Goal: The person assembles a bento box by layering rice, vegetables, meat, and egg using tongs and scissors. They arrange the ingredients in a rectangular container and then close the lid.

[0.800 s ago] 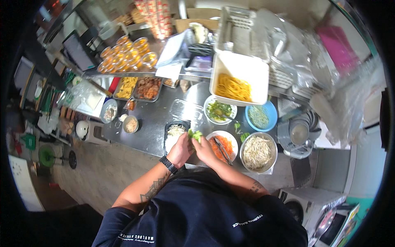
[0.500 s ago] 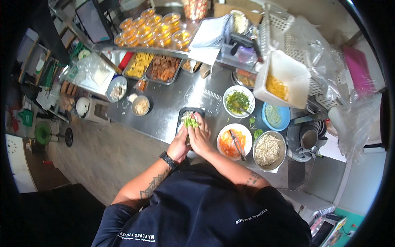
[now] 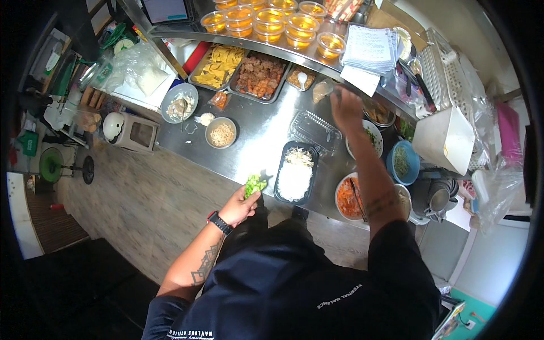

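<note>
Held in my left hand (image 3: pixel 241 207), just off the table's front edge, is a bunch of chopped green leaves (image 3: pixel 255 185). To its right sits a black takeaway tray (image 3: pixel 277 191) with white noodles (image 3: pixel 294 180) and bean sprouts (image 3: pixel 300 156) in it. A clear plastic lid (image 3: pixel 315 131) lies beyond the tray. Stretched toward the far right, my right hand (image 3: pixel 347 110) is near the shelf edge and a small bag (image 3: pixel 323 90). Its fingers are dark and unclear, so what they hold cannot be made out. My right forearm partly covers a white bowl of chopped greens (image 3: pixel 371 136).
Shredded carrot with tongs fills a bowl (image 3: pixel 350 198) at right, near a blue bowl (image 3: pixel 403 162). A noodle bowl (image 3: pixel 221 134) stands left. Trays of yellow food (image 3: pixel 218 65) and browned meat (image 3: pixel 258 76) sit under a shelf holding lidded orange cups (image 3: pixel 269 22).
My hands have parted from over the tray. The left drew back leftward with the greens, while the right reached out to the far right. The whole view has shifted.
</note>
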### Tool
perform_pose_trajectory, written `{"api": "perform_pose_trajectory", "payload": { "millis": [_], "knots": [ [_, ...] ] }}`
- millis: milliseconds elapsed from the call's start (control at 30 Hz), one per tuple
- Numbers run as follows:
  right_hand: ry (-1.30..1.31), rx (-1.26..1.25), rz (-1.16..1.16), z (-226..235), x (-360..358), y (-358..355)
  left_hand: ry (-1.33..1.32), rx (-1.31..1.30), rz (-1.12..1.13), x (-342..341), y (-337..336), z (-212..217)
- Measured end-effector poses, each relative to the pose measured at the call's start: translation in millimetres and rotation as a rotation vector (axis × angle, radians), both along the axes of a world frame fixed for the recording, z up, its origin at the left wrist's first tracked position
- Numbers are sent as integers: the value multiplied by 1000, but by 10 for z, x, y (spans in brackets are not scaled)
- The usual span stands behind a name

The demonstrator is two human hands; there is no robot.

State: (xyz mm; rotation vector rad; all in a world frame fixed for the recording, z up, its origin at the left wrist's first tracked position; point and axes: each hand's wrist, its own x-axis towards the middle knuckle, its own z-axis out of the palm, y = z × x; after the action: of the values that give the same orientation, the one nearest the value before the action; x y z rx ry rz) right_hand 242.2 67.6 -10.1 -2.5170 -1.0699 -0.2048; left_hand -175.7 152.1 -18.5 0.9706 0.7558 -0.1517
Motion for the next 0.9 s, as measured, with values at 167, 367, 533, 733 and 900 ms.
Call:
{"api": "perform_pose_trajectory", "payload": {
  "millis": [167,367,533,733,900],
  "knots": [
    [-326,-219,18,57,818,491,101,126,-69,-556,290,-116],
    [-102,-477,-58,11,903,719,167,175,50,-893,466,-59],
    [-40,-385,-116,232,942,393,111,71,84,-727,653,-103],
    [170,-259,-328,514,940,-411,57,11,65,-170,720,-119],
    [1119,217,-534,471,491,-1065,53,10,5,228,722,-130]
  ]
}}
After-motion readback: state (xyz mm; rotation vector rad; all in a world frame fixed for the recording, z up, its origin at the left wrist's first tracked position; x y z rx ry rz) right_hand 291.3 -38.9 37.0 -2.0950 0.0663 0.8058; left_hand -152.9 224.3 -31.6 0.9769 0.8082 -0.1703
